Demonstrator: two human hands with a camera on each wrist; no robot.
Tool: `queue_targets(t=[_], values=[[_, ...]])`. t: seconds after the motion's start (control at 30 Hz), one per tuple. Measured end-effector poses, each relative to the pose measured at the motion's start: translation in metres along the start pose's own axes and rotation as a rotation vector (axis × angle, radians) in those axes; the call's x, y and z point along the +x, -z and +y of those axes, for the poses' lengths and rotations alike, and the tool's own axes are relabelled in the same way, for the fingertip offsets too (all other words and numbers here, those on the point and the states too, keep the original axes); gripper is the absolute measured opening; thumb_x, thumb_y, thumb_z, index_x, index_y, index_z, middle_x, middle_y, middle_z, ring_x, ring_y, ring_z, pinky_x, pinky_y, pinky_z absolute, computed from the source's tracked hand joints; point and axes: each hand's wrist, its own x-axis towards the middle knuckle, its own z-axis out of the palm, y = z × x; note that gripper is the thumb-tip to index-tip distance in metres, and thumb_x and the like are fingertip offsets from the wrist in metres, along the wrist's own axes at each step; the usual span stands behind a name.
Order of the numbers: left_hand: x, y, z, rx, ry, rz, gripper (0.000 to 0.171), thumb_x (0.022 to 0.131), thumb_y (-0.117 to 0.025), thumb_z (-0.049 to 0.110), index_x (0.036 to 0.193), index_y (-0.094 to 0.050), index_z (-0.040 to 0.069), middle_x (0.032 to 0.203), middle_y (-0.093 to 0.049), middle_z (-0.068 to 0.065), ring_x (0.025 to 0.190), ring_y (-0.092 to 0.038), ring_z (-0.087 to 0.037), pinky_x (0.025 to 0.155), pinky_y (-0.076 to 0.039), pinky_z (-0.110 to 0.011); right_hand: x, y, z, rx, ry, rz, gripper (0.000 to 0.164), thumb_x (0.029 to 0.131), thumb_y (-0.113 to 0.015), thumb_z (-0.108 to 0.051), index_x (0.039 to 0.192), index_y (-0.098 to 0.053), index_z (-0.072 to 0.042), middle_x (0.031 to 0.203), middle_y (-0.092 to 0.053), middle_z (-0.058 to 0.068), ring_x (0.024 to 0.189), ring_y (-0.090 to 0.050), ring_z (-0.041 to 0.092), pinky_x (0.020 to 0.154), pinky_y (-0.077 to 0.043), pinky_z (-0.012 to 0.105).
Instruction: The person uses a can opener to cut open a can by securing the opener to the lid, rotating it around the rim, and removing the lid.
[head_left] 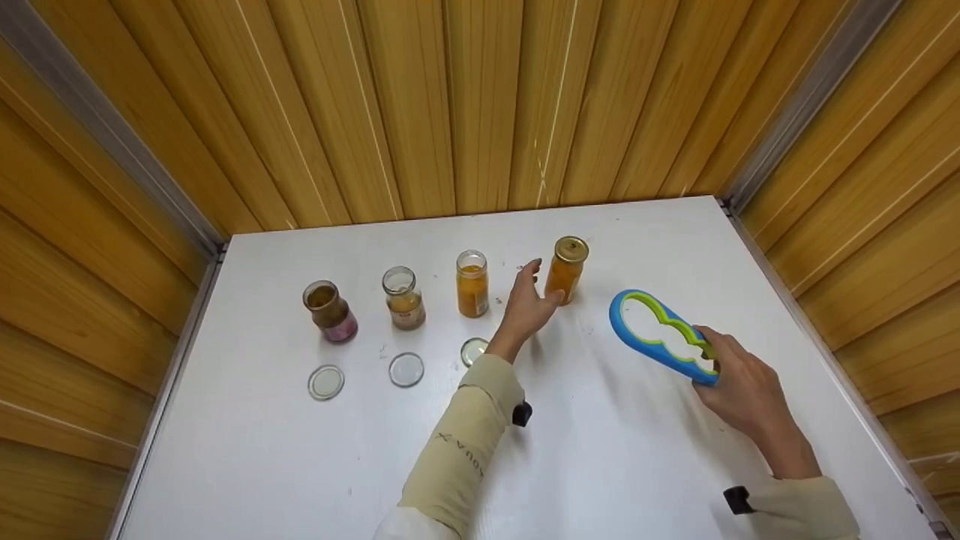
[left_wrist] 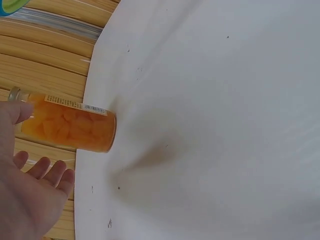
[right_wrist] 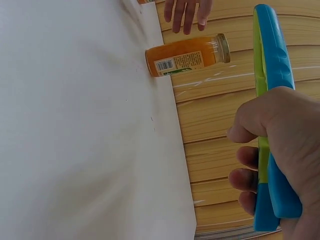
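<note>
A closed glass jar of orange fruit pieces [head_left: 566, 274] stands upright on the table under a gold lid. Beside it, my left hand [head_left: 529, 306] spreads its thumb and fingers around the near left side, holding nothing. In the left wrist view the thumb overlaps the jar [left_wrist: 70, 125] near its neck, while the other fingers stay apart from the glass. My right hand [head_left: 746, 382] grips a blue and green multi-size jar opener [head_left: 652, 341] by one end, raised over the table to the right of the jar. The right wrist view shows fingers wrapped round the opener [right_wrist: 275, 55].
Three lidless jars stand to the left: a dark one [head_left: 330, 311], one partly filled [head_left: 405, 300] and one with orange contents [head_left: 472, 285]. Loose lids lie before them: one at left [head_left: 326, 382], a middle one [head_left: 406, 370], and another [head_left: 472, 349] partly behind the left wrist. Wood-patterned walls enclose the white table [head_left: 247, 450].
</note>
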Motion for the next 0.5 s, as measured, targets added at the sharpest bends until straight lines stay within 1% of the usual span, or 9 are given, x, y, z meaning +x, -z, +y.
queue_targets(t=[0.13,0.33,0.4,0.5], values=[[0.007,-0.007,0.002,-0.021,0.011,0.0,0.075,0.097,-0.071,0.021,0.16,-0.032,0.012,0.162,-0.039,-0.009,0.147,-0.04,-0.025,0.119,-0.034,-0.04,-0.003,0.001,0.001,-0.001,-0.008,0.01,0.079,0.066,-0.085,0.009,0.139,-0.053,0.003,0.11,-0.065,0.023,0.078,-0.062,0.031,0.064,-0.053,0.047],[0.017,-0.013,0.006,-0.04,0.045,-0.016,0.081,0.095,-0.073,0.016,0.163,-0.028,0.016,0.166,-0.033,-0.007,0.153,-0.03,-0.024,0.123,-0.026,-0.042,-0.005,0.002,0.0,0.005,-0.022,0.016,0.079,0.067,-0.086,0.009,0.139,-0.053,0.004,0.111,-0.065,0.023,0.079,-0.063,0.031,0.065,-0.054,0.049],[0.019,-0.015,0.008,-0.046,0.049,-0.016,0.081,0.095,-0.074,0.015,0.163,-0.028,0.017,0.166,-0.032,-0.006,0.153,-0.029,-0.023,0.124,-0.025,-0.042,-0.005,0.001,0.001,0.005,-0.024,0.02,0.079,0.067,-0.085,0.009,0.138,-0.053,0.005,0.111,-0.065,0.024,0.079,-0.063,0.031,0.066,-0.055,0.05],[0.023,-0.017,0.012,-0.061,0.027,-0.01,0.081,0.095,-0.075,0.016,0.162,-0.029,0.015,0.165,-0.034,-0.008,0.151,-0.033,-0.024,0.123,-0.027,-0.043,-0.005,0.001,0.001,0.005,-0.03,0.031,0.078,0.067,-0.085,0.01,0.138,-0.054,0.005,0.11,-0.065,0.023,0.078,-0.062,0.03,0.065,-0.055,0.05]])
